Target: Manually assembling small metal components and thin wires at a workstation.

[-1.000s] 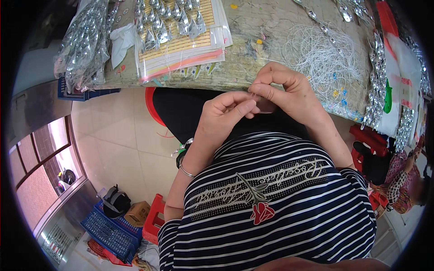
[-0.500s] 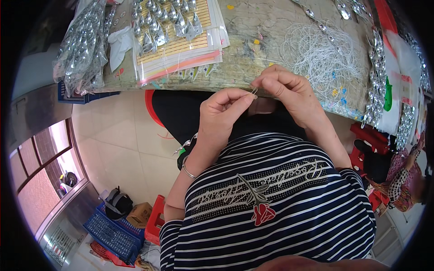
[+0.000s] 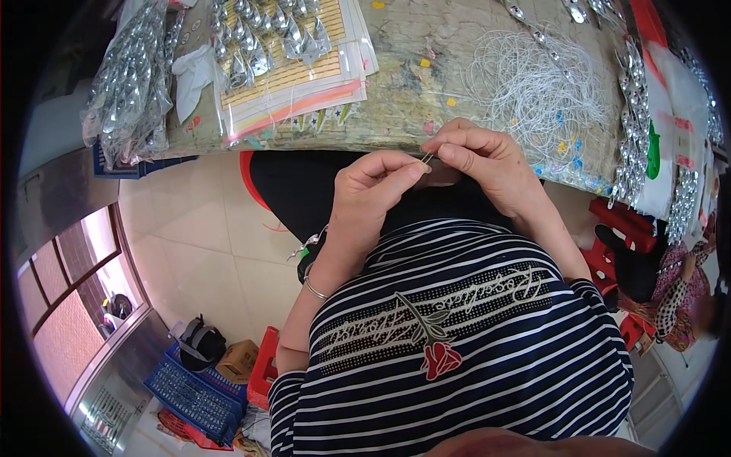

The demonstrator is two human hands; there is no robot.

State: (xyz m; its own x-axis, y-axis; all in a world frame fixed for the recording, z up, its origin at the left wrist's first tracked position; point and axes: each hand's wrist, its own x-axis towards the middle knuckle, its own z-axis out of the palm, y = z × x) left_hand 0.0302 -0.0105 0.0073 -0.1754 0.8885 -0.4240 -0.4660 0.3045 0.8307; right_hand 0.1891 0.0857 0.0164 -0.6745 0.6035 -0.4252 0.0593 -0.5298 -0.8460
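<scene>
Between my two hands, just off the table's near edge, are thin pale strands [image 3: 429, 158], too fine to tell whether thread or wire. Thumb and forefinger of my left hand [image 3: 373, 186] pinch their lower end. My right hand [image 3: 491, 161] is closed in a pinch at the upper end, its fingertips almost touching the left ones. A loose heap of white string [image 3: 533, 87] lies on the table beyond my right hand. Shiny silver teardrop pieces [image 3: 293, 34] lie in rows on a yellow-striped sheet at the far left.
The worn, paint-spotted table [image 3: 411, 99] curves across the top. Clear bags of silver pieces [image 3: 129, 91] hang over its left edge. Silver strands [image 3: 632, 114] and a green tool [image 3: 653, 152] lie at the right. Below left stand a blue crate [image 3: 194, 400] and a red stool [image 3: 263, 369].
The right fingertips have come down slightly, closer to the left ones, along the strands. The whole view has shifted a little; both hands keep their pinch.
</scene>
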